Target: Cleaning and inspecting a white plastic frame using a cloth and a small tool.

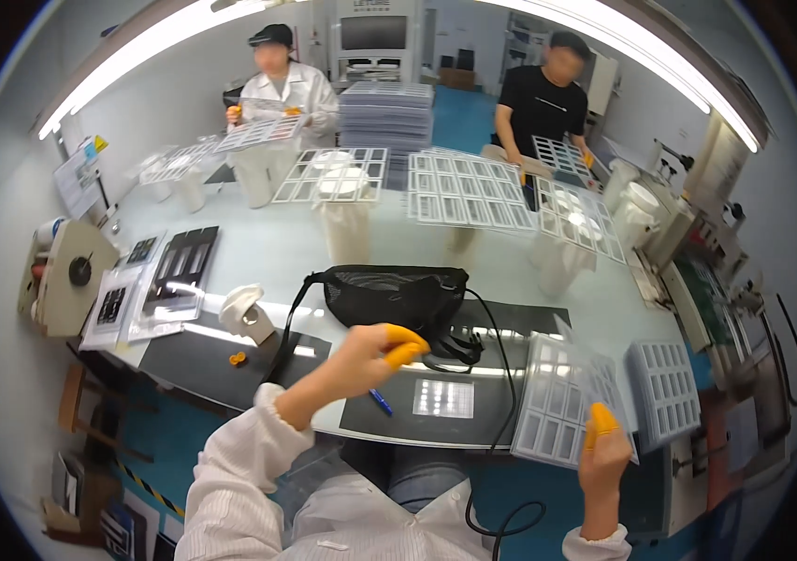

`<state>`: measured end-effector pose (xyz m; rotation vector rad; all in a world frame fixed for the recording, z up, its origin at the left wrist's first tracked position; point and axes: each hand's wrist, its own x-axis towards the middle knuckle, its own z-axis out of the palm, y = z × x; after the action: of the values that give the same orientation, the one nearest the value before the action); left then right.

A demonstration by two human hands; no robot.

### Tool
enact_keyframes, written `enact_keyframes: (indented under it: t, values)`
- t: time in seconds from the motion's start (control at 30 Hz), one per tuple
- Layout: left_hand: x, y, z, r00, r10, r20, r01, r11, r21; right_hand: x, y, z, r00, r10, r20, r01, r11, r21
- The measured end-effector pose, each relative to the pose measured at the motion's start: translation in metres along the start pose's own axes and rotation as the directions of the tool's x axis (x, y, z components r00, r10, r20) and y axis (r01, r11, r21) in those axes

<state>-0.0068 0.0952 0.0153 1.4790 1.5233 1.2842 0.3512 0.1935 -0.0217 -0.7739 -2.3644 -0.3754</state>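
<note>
My left hand (361,366), with yellow finger cots, is closed in a pinch in front of a black mesh bag (389,297) with straps. Whatever sits between those fingertips, if anything, is too small to make out. At the right, my right hand (606,460), also in yellow finger cots, pinches the lower edge of a clear plastic sheet (590,366). The sheet slants up over a stack of clear compartment trays (546,411). Below and right of my left hand, a small clear gridded sheet (444,398) lies on the dark mat (384,421).
A blue pen (381,402) lies near the table's front edge. Another tray stack (665,388) stands at the right. A tissue box (254,318) and orange finger cots (238,358) lie left. Trays rest on white bins (346,229); two people work across the table.
</note>
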Motion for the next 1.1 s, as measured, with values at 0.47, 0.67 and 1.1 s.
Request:
enact_keyframes:
  t: [0.47, 0.67, 1.1]
  values:
    - [-0.029, 0.036, 0.042, 0.989, -0.108, -0.105, -0.037, 0.502, -0.864, 0.103, -0.122, -0.017, 0.755, -0.639, -0.147, 0.61, 0.602, 0.515]
    - [-0.097, -0.01, -0.001, 0.909, -0.173, -0.378, -0.195, 0.624, -0.756, 0.126, -0.094, 0.017, 0.948, 0.128, -0.291, 0.026, 0.881, 0.473]
    - [-0.114, -0.025, -0.031, 0.525, 0.288, -0.801, 0.059, 0.926, 0.372, 0.11, -0.168, 0.033, 0.894, -0.056, 0.444, -0.447, -0.158, 0.88]
